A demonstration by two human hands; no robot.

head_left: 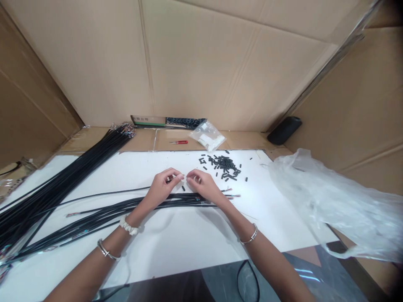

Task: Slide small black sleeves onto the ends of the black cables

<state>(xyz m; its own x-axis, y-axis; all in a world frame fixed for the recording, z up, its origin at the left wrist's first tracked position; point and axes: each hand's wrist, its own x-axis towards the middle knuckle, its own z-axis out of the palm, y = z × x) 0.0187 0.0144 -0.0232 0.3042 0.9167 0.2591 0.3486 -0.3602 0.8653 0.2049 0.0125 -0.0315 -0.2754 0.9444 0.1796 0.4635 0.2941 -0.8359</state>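
My left hand [163, 183] is closed in a pinch around the end of a black cable [118, 192] that runs in from the left. My right hand [204, 184] is pinched close to the left fingertips, at the cable's end. Whatever it grips is too small to make out. Just below the fingertips lies one short black sleeve [183, 188] on the white sheet. A bundle of black cables [126, 205] with stripped, coloured wire ends passes beneath both wrists. Beyond my right hand, a pile of short black sleeves [225, 162] is spread out.
A thick bundle of black cables [72, 172] lies along the left side. At the back are a red-handled tool [180, 142], a clear bag of white parts [208, 136] and a black cylinder [285, 130]. A large plastic bag [340, 205] covers the right edge. Cardboard walls [201, 58] enclose the table.
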